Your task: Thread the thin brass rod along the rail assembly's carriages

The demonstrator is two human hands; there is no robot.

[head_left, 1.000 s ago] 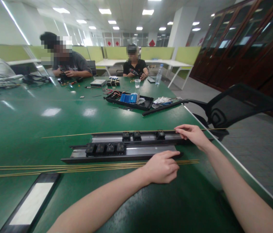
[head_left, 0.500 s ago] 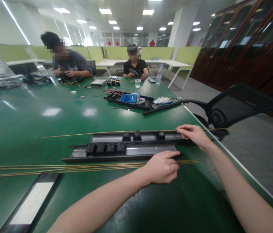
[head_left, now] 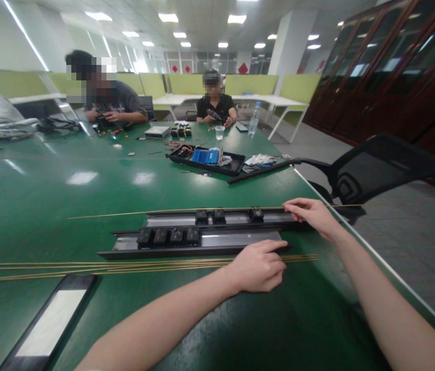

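Note:
A long thin brass rod (head_left: 124, 214) runs along the far edge of the far black-edged metal channel (head_left: 235, 218). My right hand (head_left: 305, 214) pinches this rod near the channel's right end. In that channel sit three small black blocks (head_left: 256, 214), one apart from the other two. The near channel (head_left: 225, 240) holds several similar blocks (head_left: 176, 236) side by side toward its left. My left hand (head_left: 258, 265) rests at the near channel's right end, index finger stretched along it and the other fingers curled, gripping nothing visible. Several brass rods (head_left: 143, 268) lie in front, passing beneath this hand.
A black panel with a white label (head_left: 53, 322) lies at the lower left. Beyond the channels are a black tray (head_left: 236, 164), gloves (head_left: 258, 162) and a black strip (head_left: 259, 172). Co-workers sit across the green table. A mesh chair (head_left: 379, 167) stands off the right edge.
My right hand has slid slightly to the right along the channel, still pinching the rod. The left hand and the blocks stay in place.

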